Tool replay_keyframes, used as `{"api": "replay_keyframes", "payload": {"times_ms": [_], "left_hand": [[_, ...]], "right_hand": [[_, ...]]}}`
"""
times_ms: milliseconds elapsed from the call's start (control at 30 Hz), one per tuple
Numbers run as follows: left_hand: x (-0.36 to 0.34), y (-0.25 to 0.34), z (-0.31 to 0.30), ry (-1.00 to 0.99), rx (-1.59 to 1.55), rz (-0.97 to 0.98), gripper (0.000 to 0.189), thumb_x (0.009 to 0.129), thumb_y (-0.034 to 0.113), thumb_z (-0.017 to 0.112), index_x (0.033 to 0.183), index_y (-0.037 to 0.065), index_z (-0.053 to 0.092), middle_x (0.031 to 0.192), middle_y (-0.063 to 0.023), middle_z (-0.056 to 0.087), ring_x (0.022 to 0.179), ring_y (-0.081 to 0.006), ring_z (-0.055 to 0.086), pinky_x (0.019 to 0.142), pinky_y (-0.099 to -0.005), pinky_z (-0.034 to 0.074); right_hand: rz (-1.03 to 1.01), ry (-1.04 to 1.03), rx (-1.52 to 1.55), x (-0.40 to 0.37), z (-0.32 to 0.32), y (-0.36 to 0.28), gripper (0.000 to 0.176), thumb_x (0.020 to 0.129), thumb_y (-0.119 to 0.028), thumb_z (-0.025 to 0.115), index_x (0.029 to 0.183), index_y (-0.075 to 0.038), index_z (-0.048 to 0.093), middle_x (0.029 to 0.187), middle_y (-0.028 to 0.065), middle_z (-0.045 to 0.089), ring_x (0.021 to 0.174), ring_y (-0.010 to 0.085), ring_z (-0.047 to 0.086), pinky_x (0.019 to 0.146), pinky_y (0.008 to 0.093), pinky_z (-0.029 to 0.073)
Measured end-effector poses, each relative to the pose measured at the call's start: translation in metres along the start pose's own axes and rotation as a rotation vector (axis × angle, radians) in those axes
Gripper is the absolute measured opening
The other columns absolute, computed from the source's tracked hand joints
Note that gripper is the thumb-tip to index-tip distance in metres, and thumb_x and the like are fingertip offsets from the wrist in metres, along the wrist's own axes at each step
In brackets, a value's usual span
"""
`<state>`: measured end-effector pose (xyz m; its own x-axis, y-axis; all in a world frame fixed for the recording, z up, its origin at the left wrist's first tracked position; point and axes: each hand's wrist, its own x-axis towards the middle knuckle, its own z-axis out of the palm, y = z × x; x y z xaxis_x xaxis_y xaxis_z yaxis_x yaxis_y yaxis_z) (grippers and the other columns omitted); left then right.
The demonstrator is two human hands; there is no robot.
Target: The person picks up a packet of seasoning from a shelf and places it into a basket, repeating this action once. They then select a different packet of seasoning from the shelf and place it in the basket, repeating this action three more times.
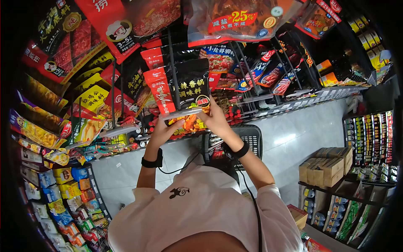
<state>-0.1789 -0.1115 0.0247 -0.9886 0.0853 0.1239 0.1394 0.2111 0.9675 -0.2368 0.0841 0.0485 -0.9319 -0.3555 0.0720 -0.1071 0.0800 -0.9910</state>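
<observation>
Both my hands are raised to a shop shelf in the head view. My left hand (161, 131) and my right hand (216, 119) grip the bottom edge of a black seasoning packet (192, 86) with yellow characters. The packet stands upright at a wire shelf rail (180, 112), beside a red packet (160, 90) to its left. Each wrist wears a black band. A black cable runs down from my right wrist across my white shirt.
Wire shelves (247, 75) hold several red, black and yellow sauce packets all around. A black shopping basket (249, 138) sits below my hands on the grey tiled floor. Cardboard boxes (327, 166) rest on a low rack at right. Snack bags (67, 197) fill the lower left shelf.
</observation>
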Motion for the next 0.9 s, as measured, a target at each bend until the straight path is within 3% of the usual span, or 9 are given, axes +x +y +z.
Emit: {"api": "replay_keyframes", "payload": {"times_ms": [167, 300, 333, 467, 567, 600, 733, 833, 900], "left_hand": [[-0.018, 0.007, 0.013, 0.080, -0.158, -0.010, 0.048, 0.080, 0.010, 0.066, 0.119, 0.000, 0.041, 0.103, -0.0065, 0.057, 0.095, -0.0127, 0.054, 0.083, -0.0294, 0.044], [-0.032, 0.012, 0.018, 0.024, -0.102, -0.017, 0.044, 0.081, 0.009, 0.065, 0.117, 0.001, 0.042, 0.105, -0.0063, 0.056, 0.095, -0.0130, 0.054, 0.083, -0.0292, 0.044], [-0.036, 0.017, 0.021, 0.030, -0.119, -0.047, 0.044, 0.080, 0.009, 0.066, 0.117, 0.001, 0.043, 0.105, -0.0069, 0.056, 0.095, -0.0134, 0.054, 0.083, -0.0292, 0.044], [-0.053, 0.019, 0.034, 0.066, -0.118, -0.096, 0.042, 0.078, 0.008, 0.067, 0.114, 0.000, 0.046, 0.105, -0.0077, 0.057, 0.094, -0.0140, 0.055, 0.082, -0.0288, 0.044], [-0.067, 0.031, 0.049, 0.089, -0.086, -0.132, 0.042, 0.078, 0.008, 0.067, 0.114, 0.000, 0.047, 0.105, -0.0075, 0.057, 0.094, -0.0138, 0.055, 0.082, -0.0282, 0.045], [-0.073, 0.031, 0.056, 0.107, -0.148, -0.205, 0.041, 0.077, 0.007, 0.068, 0.113, -0.001, 0.049, 0.104, -0.0064, 0.058, 0.093, -0.0135, 0.055, 0.081, -0.0277, 0.045], [-0.085, 0.053, 0.088, 0.135, -0.095, -0.194, 0.036, 0.077, 0.004, 0.067, 0.109, 0.000, 0.053, 0.101, -0.0047, 0.060, 0.092, -0.0129, 0.056, 0.079, -0.0269, 0.046], [-0.092, 0.060, 0.125, 0.140, -0.122, -0.237, 0.039, 0.078, 0.004, 0.065, 0.114, 0.000, 0.049, 0.107, -0.0057, 0.058, 0.095, -0.0137, 0.055, 0.080, -0.0280, 0.046], [-0.100, 0.044, 0.150, 0.108, -0.050, -0.247, 0.041, 0.078, 0.005, 0.065, 0.116, 0.000, 0.048, 0.109, -0.0065, 0.057, 0.097, -0.0150, 0.055, 0.082, -0.0294, 0.046]], "right_hand": [[0.071, -0.025, 0.037, -0.020, 0.002, -0.007, 0.040, 0.083, -0.017, 0.062, 0.110, 0.005, 0.044, 0.089, 0.0139, 0.063, 0.081, 0.0164, 0.062, 0.072, 0.0290, 0.047], [-0.017, -0.030, -0.037, -0.035, -0.001, 0.002, 0.038, 0.084, -0.020, 0.061, 0.109, 0.003, 0.044, 0.090, 0.0166, 0.064, 0.085, 0.0252, 0.064, 0.072, 0.0323, 0.048], [0.054, -0.062, -0.092, -0.041, -0.004, -0.016, 0.039, 0.084, -0.022, 0.061, 0.108, 0.004, 0.044, 0.087, 0.0196, 0.063, 0.084, 0.0325, 0.063, 0.068, 0.0341, 0.049], [-0.059, -0.054, -0.246, -0.061, -0.014, -0.036, 0.042, 0.083, -0.023, 0.062, 0.107, 0.005, 0.042, 0.075, 0.0241, 0.059, 0.076, 0.0411, 0.059, 0.057, 0.0380, 0.048], [0.015, -0.118, -0.298, -0.080, -0.024, -0.038, 0.048, 0.082, -0.023, 0.064, 0.112, 0.007, 0.042, 0.082, 0.0213, 0.062, 0.077, 0.0336, 0.064, 0.064, 0.0332, 0.049], [-0.044, -0.123, -0.322, -0.084, -0.027, -0.031, 0.051, 0.081, -0.022, 0.065, 0.115, 0.006, 0.040, 0.083, 0.0230, 0.061, 0.077, 0.0365, 0.063, 0.063, 0.0346, 0.049], [-0.176, -0.116, -0.374, -0.114, -0.052, -0.025, 0.051, 0.080, -0.020, 0.065, 0.116, 0.004, 0.039, 0.085, 0.0236, 0.060, 0.076, 0.0396, 0.060, 0.060, 0.0368, 0.048], [-0.125, -0.149, -0.221, -0.130, -0.081, -0.016, 0.048, 0.080, -0.021, 0.064, 0.114, 0.004, 0.041, 0.082, 0.0248, 0.058, 0.078, 0.0421, 0.058, 0.062, 0.0425, 0.047], [-0.018, -0.160, -0.075, -0.142, -0.103, 0.001, 0.051, 0.080, -0.022, 0.065, 0.117, 0.004, 0.040, 0.087, 0.0247, 0.061, 0.082, 0.0388, 0.060, 0.067, 0.0391, 0.048]]}}
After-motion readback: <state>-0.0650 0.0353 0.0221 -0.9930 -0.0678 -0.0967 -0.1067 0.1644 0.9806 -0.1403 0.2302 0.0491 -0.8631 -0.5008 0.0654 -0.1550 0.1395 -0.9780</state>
